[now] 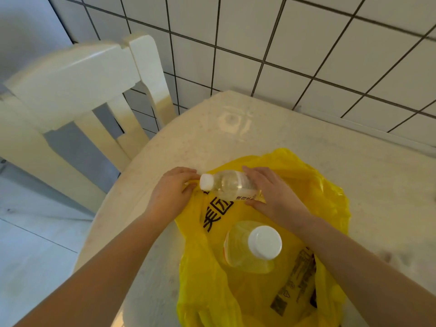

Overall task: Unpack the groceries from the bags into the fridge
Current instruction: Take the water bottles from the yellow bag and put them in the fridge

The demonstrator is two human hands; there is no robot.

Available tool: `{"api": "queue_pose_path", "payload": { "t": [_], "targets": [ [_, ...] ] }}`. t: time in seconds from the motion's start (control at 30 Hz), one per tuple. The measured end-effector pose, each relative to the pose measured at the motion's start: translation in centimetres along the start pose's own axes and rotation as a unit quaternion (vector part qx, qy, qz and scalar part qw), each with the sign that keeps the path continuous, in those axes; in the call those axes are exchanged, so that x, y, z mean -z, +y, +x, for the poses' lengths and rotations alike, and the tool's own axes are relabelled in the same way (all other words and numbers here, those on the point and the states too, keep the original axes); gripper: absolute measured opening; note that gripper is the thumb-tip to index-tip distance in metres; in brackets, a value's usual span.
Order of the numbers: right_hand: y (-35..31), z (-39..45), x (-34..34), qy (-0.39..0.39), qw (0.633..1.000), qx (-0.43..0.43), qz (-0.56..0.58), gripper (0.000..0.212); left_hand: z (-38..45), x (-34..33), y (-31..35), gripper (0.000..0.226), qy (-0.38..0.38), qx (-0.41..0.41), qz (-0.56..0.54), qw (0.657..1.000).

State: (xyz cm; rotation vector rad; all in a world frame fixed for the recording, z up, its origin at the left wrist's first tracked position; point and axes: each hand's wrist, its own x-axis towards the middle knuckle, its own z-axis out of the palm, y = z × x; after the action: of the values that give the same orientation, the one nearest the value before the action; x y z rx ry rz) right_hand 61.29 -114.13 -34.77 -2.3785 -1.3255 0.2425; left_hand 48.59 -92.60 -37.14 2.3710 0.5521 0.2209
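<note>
A yellow plastic bag with black print lies open on the cream table. A small clear bottle with a white cap lies sideways over the bag's far edge. My right hand grips its body. My left hand pinches the bag's yellow edge just beside the cap. A larger clear bottle with a white cap stands upright inside the bag, nearer to me.
A cream wooden chair stands at the table's left side. A white tiled wall runs behind the table. Pale floor tiles show at the lower left.
</note>
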Motion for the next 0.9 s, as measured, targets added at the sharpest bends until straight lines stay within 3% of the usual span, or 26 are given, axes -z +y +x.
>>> {"api": "queue_pose_path", "payload": {
  "t": [0.1, 0.2, 0.27, 0.33, 0.4, 0.53, 0.67, 0.8, 0.9],
  "targets": [
    [-0.9, -1.0, 1.4, 0.055, 0.982, -0.103, 0.149, 0.081, -1.5, 0.7, 2.6, 0.024, 0.055, -0.02, -0.1, 0.993],
    [-1.4, -2.7, 1.7, 0.118, 0.943, -0.169, 0.262, 0.075, -3.9, 1.4, 5.4, 0.023, 0.051, 0.012, -0.249, 0.967],
    [-1.8, -4.3, 1.6, 0.138, 0.917, -0.205, 0.314, 0.072, -5.6, 1.8, 7.0, 0.038, 0.029, 0.01, -0.356, 0.934],
    [-2.3, -6.0, 1.6, 0.144, 0.894, -0.234, 0.355, 0.073, -7.4, 1.5, 7.8, 0.06, -0.006, -0.042, -0.416, 0.908],
    [-2.9, -7.6, 1.4, 0.145, 0.879, -0.251, 0.379, 0.076, -9.0, 0.8, 7.9, 0.065, -0.048, -0.086, -0.422, 0.901],
    [-3.7, -10.2, 0.8, 0.144, 0.866, -0.273, 0.392, 0.081, -10.9, 0.6, 8.3, 0.065, -0.106, -0.092, -0.331, 0.933],
    [-4.0, -11.4, 0.9, 0.147, 0.865, -0.265, 0.4, 0.084, -11.2, 1.0, 9.0, 0.074, -0.104, -0.08, -0.258, 0.957],
    [-4.8, -10.9, 1.6, 0.148, 0.869, -0.266, 0.389, 0.093, -11.1, 1.2, 9.5, 0.074, -0.109, -0.05, -0.281, 0.952],
    [-5.7, -10.4, 2.1, 0.162, 0.863, -0.272, 0.393, 0.083, -11.2, 1.2, 9.7, 0.073, -0.088, -0.035, -0.296, 0.95]
  ]
}}
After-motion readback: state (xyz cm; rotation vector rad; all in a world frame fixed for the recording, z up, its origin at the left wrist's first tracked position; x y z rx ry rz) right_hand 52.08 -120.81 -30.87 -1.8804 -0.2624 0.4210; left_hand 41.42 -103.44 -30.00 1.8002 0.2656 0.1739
